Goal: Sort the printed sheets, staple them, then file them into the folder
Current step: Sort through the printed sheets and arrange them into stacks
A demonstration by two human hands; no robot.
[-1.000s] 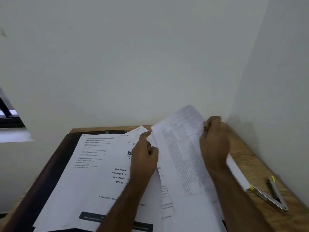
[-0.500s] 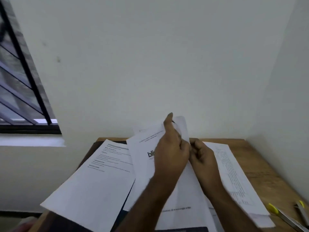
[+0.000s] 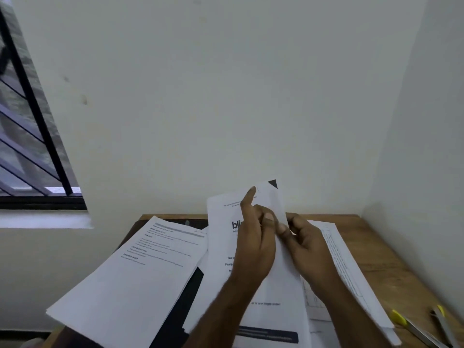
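Bare forearms (no sleeves visible)

- Sheet held upright [image 3: 223,237]: heading reads only "bli", the rest behind the left hand [image 3: 253,247]; lower lines blurred.
- Dark folder [image 3: 180,307]: mostly under paper, 2 slivers showing.
- Table sheet at 3 o'clock [image 3: 346,262]: print too small to read.
- Stapler at 5 o'clock [image 3: 416,330]: cut by the bottom edge.
- Window at 9 o'clock [image 3: 27,136]: cropped by the left edge.

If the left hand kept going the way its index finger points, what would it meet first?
The left hand points up and away along the lifted sheet it holds; beyond the sheet's top edge, probably the white wall, though depth is unclear.
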